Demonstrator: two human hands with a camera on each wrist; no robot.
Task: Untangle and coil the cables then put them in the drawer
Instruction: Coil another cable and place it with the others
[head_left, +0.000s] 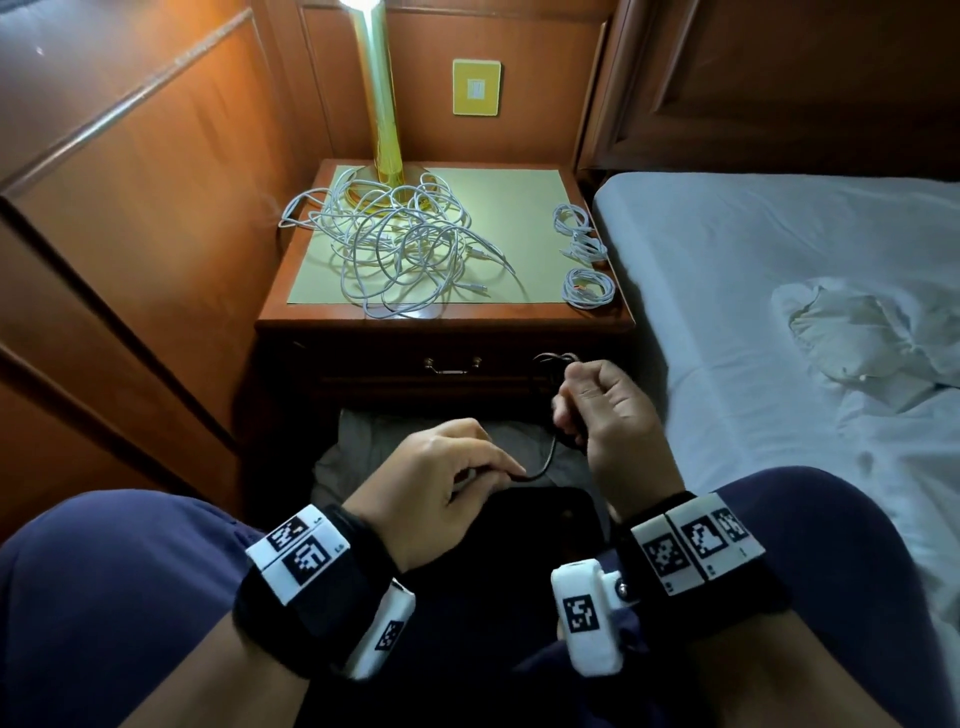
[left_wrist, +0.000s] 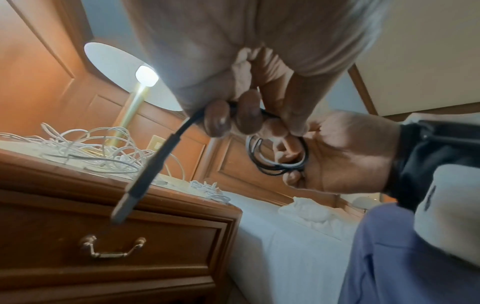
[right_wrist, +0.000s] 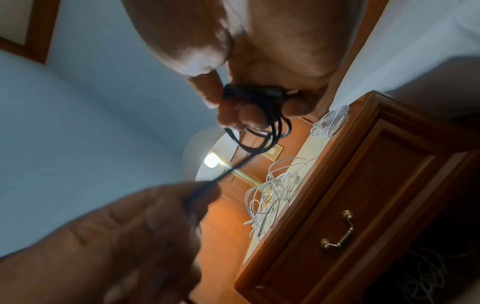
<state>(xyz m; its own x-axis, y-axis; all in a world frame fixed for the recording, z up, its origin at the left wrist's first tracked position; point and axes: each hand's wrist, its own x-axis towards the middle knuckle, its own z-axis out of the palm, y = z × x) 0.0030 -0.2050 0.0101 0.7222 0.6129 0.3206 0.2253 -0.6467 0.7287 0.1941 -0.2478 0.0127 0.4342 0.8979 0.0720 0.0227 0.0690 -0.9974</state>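
Both hands work a black cable in front of the shut drawer.

Low in the head view, right of centre, the right hand (head_left: 605, 415) has its fingers curled round several loops of the black cable (head_left: 545, 462), and the right wrist view shows the bundle gripped between thumb and fingers. Left of it, the left hand (head_left: 447, 467) pinches the cable's free end between thumb and fingertips; in the left wrist view the plug (left_wrist: 130, 197) hangs below that pinch. A short run of cable joins the two hands. Above them, at mid-frame, the drawer (head_left: 452, 371) of the nightstand (head_left: 587, 312) is closed. On the nightstand top, a tangle of white cables (head_left: 395, 249) lies at the foot of the lamp (head_left: 382, 104), and two coiled white cables (head_left: 584, 260) sit near the right edge, beside the bed (head_left: 779, 249).
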